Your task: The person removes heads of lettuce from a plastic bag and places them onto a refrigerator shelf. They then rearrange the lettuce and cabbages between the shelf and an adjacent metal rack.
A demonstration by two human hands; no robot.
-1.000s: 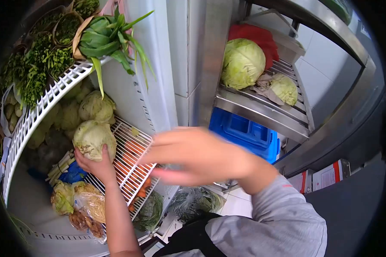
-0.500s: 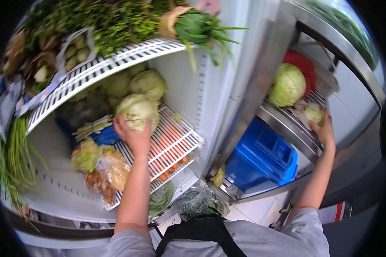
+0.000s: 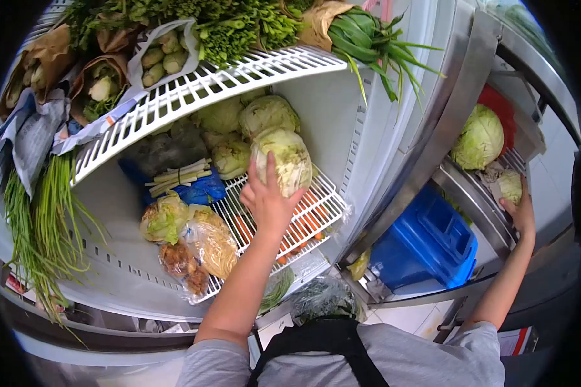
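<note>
A pale green cabbage with brownish patches sits on the white wire shelf of the fridge. My left hand rests against its near side, fingers spread, index and middle fingertips touching the leaves and thumb low on the right. More cabbages lie behind and left of it. Far to the right, my right hand curls around the outer side of a small pale green vegetable, partly wrapped in something pale, its fingertips partly hidden. A bigger cabbage is beside it on a metal rack.
Above hangs a wire shelf loaded with leafy greens and paper-wrapped vegetables. Spring onions droop at the left. Bagged food lies on the lower shelf's left, with carrots underneath. A blue plastic bin stands below the rack.
The view has shifted, moving the scene rightward in frame. My left hand's fingers are spread wider and sit lower on the cabbage. My right hand stays at the small vegetable.
</note>
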